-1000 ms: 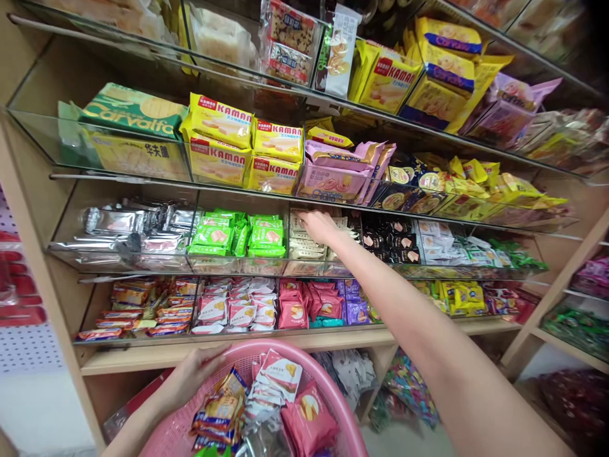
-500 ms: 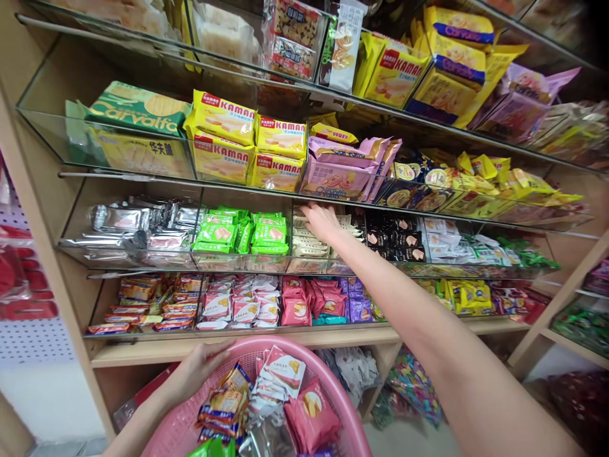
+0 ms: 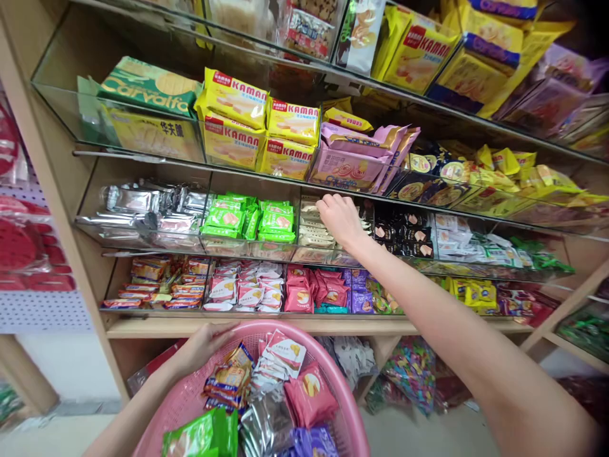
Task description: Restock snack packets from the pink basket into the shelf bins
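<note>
Grip of the right hand point(image 3: 340, 219): fingers bent and close together, fingertips lowered at the cream packets point(image 3: 314, 236); whether one is pinched cannot be told. These packets lie nearly flat in a stack, long axes running roughly left to right, in a compartment of the glass-fronted shelf point(image 3: 247, 249), between bright green packets point(image 3: 276, 222) on the left and black packets point(image 3: 413, 235) on the right. Grip of the left hand point(image 3: 207, 346): laid on the left upper rim of the pink basket point(image 3: 352, 406), fingers pointing right along it; its closure cannot be told. The basket, below the shelves, opens upward and contains orange-and-blue packets point(image 3: 228, 381), white-and-red packets point(image 3: 278, 358), a rose packet point(image 3: 311, 393), silver packets point(image 3: 266, 422), large green packets point(image 3: 200, 435) and purple packets point(image 3: 314, 442). Above the cream packets, one shelf higher: yellow KAMAN packs point(image 3: 238, 101) and lilac packs point(image 3: 349, 166).
</note>
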Demonstrator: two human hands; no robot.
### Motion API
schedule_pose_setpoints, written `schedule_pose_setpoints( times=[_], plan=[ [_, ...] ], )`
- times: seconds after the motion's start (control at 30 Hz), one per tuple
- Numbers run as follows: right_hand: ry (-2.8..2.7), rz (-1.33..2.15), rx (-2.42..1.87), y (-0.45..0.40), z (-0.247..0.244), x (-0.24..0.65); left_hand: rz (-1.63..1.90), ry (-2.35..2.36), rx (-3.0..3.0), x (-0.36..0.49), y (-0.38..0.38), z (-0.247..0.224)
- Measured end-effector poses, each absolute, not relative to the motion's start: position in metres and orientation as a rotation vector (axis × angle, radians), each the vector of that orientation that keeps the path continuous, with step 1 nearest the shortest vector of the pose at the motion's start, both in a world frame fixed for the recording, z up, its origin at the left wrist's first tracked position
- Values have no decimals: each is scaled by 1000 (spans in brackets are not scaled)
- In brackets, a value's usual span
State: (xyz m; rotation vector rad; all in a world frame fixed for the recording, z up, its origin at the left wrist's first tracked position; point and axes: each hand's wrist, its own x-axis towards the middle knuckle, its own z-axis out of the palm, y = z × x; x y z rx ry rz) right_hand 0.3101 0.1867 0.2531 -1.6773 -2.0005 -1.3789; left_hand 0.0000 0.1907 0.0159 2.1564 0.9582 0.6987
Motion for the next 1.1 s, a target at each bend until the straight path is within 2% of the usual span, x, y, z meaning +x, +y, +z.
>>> schedule_pose_setpoints(
  times=[0.07,0.17,0.33,0.4,0.57,0.67,0.73,0.87,1.1],
  plan=[
    [-1958,-1474,-1575,171,244,312,711,954,2162,2,190,16],
    [-1900,-1439,-1421,142,229,312,715,946,2162,3,188,15],
    [-1758,-1063,-1131,91,194,294,665,969,2152,3,188,12],
    [-1677,-670,-1087,74,175,277,665,954,2152,3,188,11],
    [-1517,710,-1082,43,124,225,697,907,2170,3,187,8],
    [-1478,1199,-1125,33,96,205,709,908,2185,3,187,8],
    [-1523,1342,-1146,29,80,198,716,916,2189,2,187,7],
    [-1633,1415,-1161,24,57,190,725,907,2192,3,186,9],
    [-1761,1526,-1176,11,47,179,722,910,2206,2,185,11]
  ],
)
